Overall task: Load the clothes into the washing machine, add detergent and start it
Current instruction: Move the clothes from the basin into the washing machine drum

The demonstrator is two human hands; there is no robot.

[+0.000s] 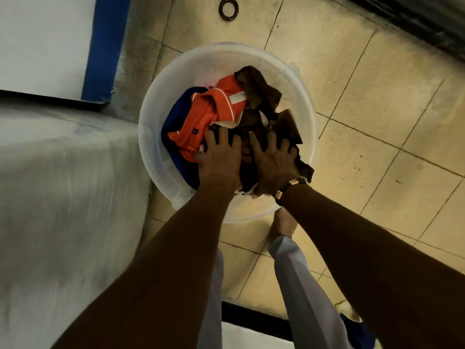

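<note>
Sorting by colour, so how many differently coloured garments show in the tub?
4: brown garment under both hands, orange shirt centre, blue garment left, pink scrap behind. More may be buried.

Tiled floor (364, 102), dark ring (228, 8)

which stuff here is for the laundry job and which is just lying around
For the job: clear tub, brown garment, orange shirt, blue garment, left hand, right hand.

Lying about: dark ring on the floor tiles.

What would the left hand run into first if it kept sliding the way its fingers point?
The left hand already rests on the brown cloth; pushed further, it would probably meet the orange shirt in the tub.
</note>
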